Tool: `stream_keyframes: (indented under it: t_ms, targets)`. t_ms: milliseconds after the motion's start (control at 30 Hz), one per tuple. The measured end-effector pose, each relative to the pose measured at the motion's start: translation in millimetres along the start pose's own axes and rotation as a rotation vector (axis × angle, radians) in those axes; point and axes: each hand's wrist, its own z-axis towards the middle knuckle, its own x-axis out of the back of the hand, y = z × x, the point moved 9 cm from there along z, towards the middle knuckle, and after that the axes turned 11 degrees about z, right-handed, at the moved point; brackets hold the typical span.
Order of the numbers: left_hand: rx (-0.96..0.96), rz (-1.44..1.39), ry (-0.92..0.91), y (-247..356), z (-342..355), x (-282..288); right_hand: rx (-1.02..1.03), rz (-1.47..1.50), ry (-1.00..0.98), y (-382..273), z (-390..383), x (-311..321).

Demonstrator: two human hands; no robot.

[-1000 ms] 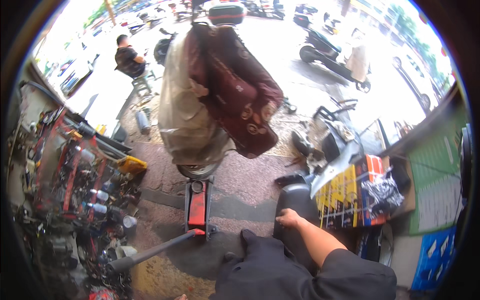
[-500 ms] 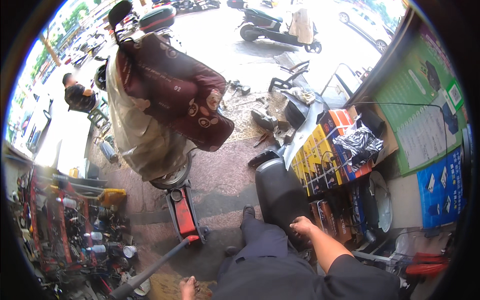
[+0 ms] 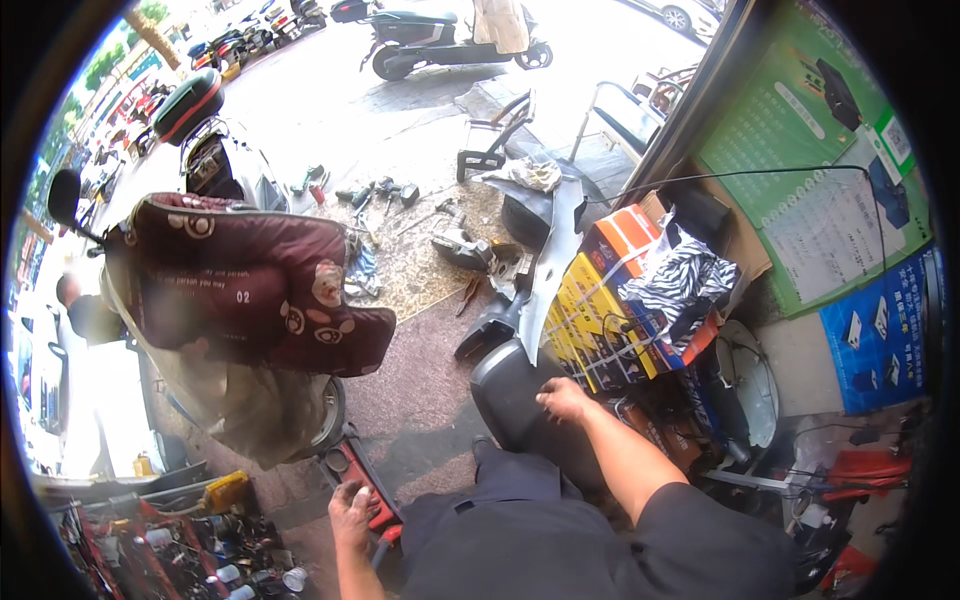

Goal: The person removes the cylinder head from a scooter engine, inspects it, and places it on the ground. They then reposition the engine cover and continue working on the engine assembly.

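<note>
My left hand is raised in front of the red floor jack, fingers loosely bent and a little apart, with nothing seen in them. My right hand is over the black scooter seat, its fingers curled in and no object showing in them. Whether it touches the seat I cannot tell. To the left stands a scooter with a maroon padded wind cover; its wheel is by the head of the jack. A grey body panel leans just beyond the seat.
Yellow and orange boxes are stacked right of the seat, a zebra-striped cloth on top. Tools and removed parts lie on the ground ahead. A cluttered red rack stands lower left. A person sits beyond the covered scooter.
My view has shifted, turning to the right. My left hand has come up from the lower edge to in front of the jack. My right hand has moved forward along the seat.
</note>
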Motion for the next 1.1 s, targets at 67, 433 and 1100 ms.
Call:
stream_keyframes:
  t_ms: [67,433,1100]
  targets:
    - [-0.095,0.076,-0.098,48,26,-27,0.019,0.059,0.034,-15,13,17]
    - [-0.258,0.301,-0.561,214,186,-174,-0.227,0.419,0.253,20,43,26]
    - [-0.004,0.361,-0.550,335,522,-330,-0.109,0.483,0.277,-252,423,86]
